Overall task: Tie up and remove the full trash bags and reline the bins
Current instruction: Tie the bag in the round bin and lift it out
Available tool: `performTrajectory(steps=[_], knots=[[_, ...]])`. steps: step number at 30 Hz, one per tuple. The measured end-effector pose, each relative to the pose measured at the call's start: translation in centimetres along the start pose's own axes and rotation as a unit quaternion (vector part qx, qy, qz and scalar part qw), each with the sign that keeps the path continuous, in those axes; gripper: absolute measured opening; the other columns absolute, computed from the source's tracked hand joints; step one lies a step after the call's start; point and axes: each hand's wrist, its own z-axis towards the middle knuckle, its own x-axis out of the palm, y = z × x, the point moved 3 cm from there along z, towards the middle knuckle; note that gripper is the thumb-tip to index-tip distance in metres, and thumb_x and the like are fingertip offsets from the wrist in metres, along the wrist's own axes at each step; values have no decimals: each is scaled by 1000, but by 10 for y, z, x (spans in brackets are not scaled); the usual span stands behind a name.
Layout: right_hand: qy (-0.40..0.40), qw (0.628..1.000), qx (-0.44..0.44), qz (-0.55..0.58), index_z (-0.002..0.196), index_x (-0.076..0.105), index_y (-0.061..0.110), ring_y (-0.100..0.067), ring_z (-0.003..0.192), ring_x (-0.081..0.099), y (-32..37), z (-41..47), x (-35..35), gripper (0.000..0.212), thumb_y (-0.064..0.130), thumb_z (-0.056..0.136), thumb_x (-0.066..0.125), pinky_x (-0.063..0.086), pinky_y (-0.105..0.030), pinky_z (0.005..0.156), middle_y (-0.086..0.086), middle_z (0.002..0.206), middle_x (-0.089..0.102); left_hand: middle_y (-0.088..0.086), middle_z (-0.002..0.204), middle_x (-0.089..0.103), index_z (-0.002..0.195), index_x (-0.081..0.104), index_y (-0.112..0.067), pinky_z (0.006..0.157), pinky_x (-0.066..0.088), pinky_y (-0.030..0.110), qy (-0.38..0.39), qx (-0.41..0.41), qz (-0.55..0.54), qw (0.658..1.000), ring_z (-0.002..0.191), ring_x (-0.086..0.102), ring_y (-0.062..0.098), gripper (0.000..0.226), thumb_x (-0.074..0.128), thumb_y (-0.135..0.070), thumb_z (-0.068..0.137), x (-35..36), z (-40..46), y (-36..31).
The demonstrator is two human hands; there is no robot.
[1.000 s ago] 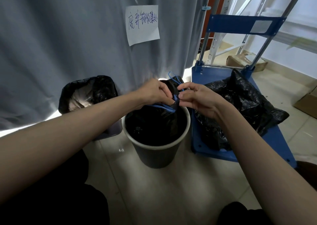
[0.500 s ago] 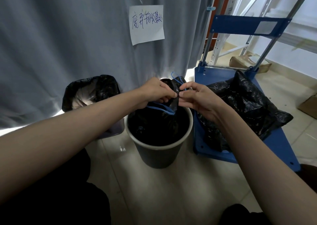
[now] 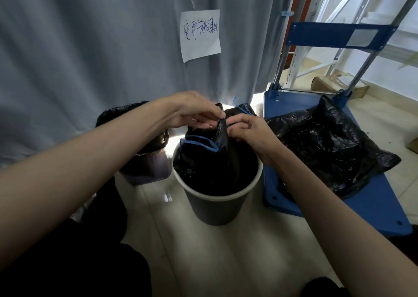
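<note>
Mid-frame, left hand (image 3: 192, 111) and right hand (image 3: 251, 129) pinching gathered black plastic trash bag (image 3: 210, 163) neck above round grey bin (image 3: 217, 208).

grey curtain (image 3: 90, 47) with paper note (image 3: 200, 35) | pale tiled floor (image 3: 226, 251) | blue trolley (image 3: 339, 35) right

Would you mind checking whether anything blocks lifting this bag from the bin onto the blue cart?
Nothing visible blocks the bag from leaving the bin; another black bag occupies much of the cart.
</note>
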Motion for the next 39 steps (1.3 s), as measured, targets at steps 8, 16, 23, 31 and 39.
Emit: performTrajectory(steps=[8, 16, 23, 31, 39], knots=[[-39, 993, -30, -110, 97, 65, 2, -7, 62, 52, 2, 2, 6, 18, -8, 82, 62, 46, -28, 75, -8, 75, 60, 0, 71, 66, 88, 69, -11, 61, 54, 17, -23, -5, 14, 1000, 60, 62, 6, 3, 68, -14, 88, -21, -1, 2], [-58, 976, -49, -205, 100, 65, 7, -7, 62, 48, 2, 3, 8, 11, 4, 91, 59, 45, -20, 68, 6, 70, 52, 3, 74, 62, 84, 62, -10, 74, 55, 24, -101, 19, -69, 992, 67, 63, 11, 14, 55, -10, 96, -33, 4, 10], [8, 971, 1, -237, 102, 56, 19, 1, 68, 57, -4, -2, 13, 53, 42, 66, 87, 42, -9, 62, 11, 74, 59, 1, 68, 70, 87, 64, -11, 77, 58, 25, -98, 36, -62, 993, 71, 66, 15, 10, 58, -10, 95, -35, 2, 5], [8, 952, -18, -306, 82, 55, 20, -10, 63, 56, -12, 4, 12, 36, 1, 70, 82, 39, -5, 52, 4, 64, 59, -1, 70, 70, 80, 71, -14, 77, 57, 25, -155, 55, -80, 983, 68, 65, 10, 9, 68, -15, 89, -49, 4, 5], [41, 917, 32, -395, 90, 57, 17, -16, 71, 57, -32, 2, 2, 32, 1, 74, 78, 46, -25, 65, 1, 70, 58, -4, 50, 59, 79, 56, -15, 60, 55, 22, -201, 54, -166, 964, 55, 64, 9, 17, 57, -14, 96, -78, 0, -8]])
